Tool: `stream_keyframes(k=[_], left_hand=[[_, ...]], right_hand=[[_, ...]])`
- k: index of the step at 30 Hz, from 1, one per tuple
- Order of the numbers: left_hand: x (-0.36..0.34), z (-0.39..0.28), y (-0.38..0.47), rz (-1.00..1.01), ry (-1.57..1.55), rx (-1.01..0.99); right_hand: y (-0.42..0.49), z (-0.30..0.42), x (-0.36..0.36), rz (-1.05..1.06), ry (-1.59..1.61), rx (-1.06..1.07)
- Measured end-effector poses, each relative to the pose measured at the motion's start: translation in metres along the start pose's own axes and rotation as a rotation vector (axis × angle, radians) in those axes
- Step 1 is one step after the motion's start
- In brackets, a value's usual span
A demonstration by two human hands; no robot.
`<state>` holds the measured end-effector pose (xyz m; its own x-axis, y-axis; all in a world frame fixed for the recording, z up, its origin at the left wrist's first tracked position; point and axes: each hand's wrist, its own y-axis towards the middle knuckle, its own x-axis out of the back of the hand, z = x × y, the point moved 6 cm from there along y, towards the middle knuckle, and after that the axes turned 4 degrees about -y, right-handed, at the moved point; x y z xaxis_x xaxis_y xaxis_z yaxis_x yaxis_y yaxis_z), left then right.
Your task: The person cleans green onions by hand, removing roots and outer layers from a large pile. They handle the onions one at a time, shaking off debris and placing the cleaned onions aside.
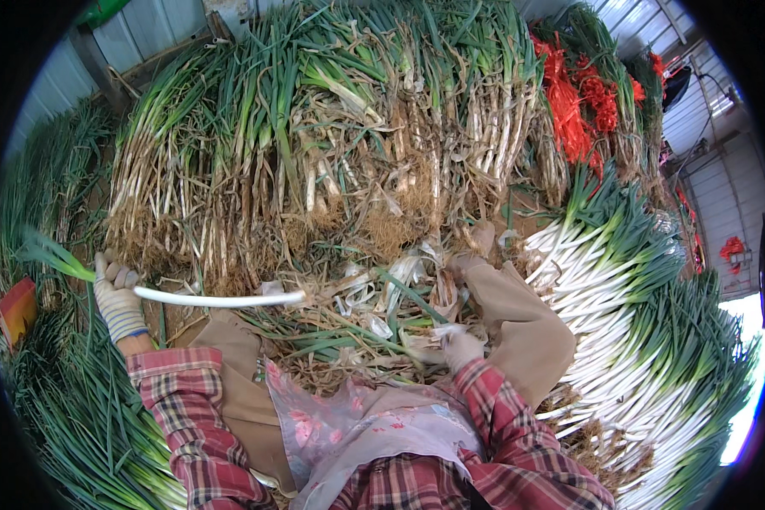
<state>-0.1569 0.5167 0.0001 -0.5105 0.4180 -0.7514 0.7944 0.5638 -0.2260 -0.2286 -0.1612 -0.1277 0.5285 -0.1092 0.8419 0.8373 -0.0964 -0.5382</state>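
My left hand (116, 293), in a striped knit work glove, grips a long green onion (220, 298) where its leaves meet the stalk. The smooth white stalk points right across my front and ends in a small root tip; the green leaves stick out to the left, blurred. My right hand (464, 349), also gloved, is low in front of my right knee, above the litter of peeled leaves (350, 341). It is blurred by motion. A pale strand lies against its fingers, and whether it is gripped cannot be seen.
Unpeeled green onions (331, 146) with dry skins and roots stand along the far side. Cleaned white-stalked onions (605, 306) are heaped at my right. More green leaves (95, 421) lie at my left, near a red and yellow object (17, 312). Red plastic ties (564, 102) hang at the back right.
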Motion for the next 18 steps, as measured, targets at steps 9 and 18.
stream_keyframes(k=[9,18], left_hand=[[-0.055,0.035,-0.027,0.046,0.148,0.056],[-0.066,0.054,-0.041,0.11,0.286,0.123]], right_hand=[[0.177,0.078,0.17,-0.208,0.404,-0.166],[0.291,0.101,0.154,0.054,0.75,-0.267]])
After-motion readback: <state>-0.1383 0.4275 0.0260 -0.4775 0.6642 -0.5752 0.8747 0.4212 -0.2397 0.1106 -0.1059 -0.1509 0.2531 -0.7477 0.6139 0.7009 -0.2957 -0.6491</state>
